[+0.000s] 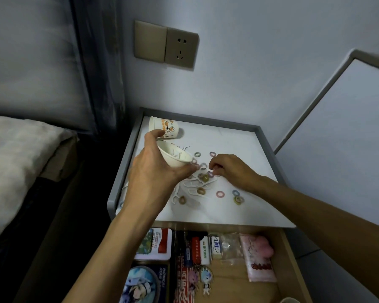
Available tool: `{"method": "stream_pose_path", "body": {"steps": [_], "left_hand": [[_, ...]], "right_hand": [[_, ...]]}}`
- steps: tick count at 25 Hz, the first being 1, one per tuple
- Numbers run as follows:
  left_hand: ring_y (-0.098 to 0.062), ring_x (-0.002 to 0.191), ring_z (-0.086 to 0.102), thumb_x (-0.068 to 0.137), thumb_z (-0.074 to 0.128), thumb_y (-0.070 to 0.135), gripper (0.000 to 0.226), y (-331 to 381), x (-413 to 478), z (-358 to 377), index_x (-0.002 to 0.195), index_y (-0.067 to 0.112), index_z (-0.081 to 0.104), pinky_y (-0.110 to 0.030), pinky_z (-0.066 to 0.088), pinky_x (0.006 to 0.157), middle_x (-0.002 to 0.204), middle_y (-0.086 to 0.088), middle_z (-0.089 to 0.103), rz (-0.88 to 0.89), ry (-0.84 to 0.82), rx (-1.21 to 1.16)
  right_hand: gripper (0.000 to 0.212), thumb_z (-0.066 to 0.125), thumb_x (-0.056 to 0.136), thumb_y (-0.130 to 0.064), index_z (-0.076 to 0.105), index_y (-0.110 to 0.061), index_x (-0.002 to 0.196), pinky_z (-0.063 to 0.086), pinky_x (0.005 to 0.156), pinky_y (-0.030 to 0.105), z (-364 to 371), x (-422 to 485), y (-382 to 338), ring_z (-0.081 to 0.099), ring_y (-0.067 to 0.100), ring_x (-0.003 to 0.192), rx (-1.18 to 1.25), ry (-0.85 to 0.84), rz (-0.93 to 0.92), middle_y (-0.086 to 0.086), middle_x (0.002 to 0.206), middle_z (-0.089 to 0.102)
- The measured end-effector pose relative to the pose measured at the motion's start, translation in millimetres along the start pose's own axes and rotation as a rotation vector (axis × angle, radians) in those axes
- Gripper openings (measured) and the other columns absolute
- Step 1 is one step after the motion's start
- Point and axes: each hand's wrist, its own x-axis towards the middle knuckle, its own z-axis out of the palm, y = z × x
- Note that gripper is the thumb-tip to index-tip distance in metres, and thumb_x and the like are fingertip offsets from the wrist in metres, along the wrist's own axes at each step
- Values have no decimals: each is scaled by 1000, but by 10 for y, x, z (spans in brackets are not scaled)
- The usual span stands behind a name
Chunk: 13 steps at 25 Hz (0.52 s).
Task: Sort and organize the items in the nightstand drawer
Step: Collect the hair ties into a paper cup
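Left hand (153,171) grips a tilted paper cup (173,159); right hand (230,169) pinches a small white pick (208,171). Tilting further could spill the cup's contents.

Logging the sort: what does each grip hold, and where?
The left grip holds the white paper cup by its wall; right grip pinches a small item, unidentified.

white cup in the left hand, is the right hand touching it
Apart. Head view shows a gap with small rings between the right hand and the white cup the left hand grips.
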Motion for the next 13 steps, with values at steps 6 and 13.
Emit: {"method": "stream_pose_path", "body": {"steps": [6, 13], "left_hand": [[-17, 106, 57, 61, 90, 36, 91, -2, 10, 14, 136, 31, 38, -41, 54, 88, 111, 12, 53, -5, -8, -23], [-19, 106, 59, 62, 89, 36, 90, -4, -6, 17, 136, 31, 38, -44, 54, 88, 118, 6, 60, -4, -2, -30]], "right_hand": [[17, 67, 92, -21, 67, -10, 105, 33, 83, 20, -7, 19, -48, 50, 14, 111, -98, -47, 13, 4, 116, 60], [24, 64, 94, -23, 63, -11, 114, 47, 80, 27, 53, -15, -121, 61, 20, 93, -57, 4, 276, 8, 111, 67]]}}
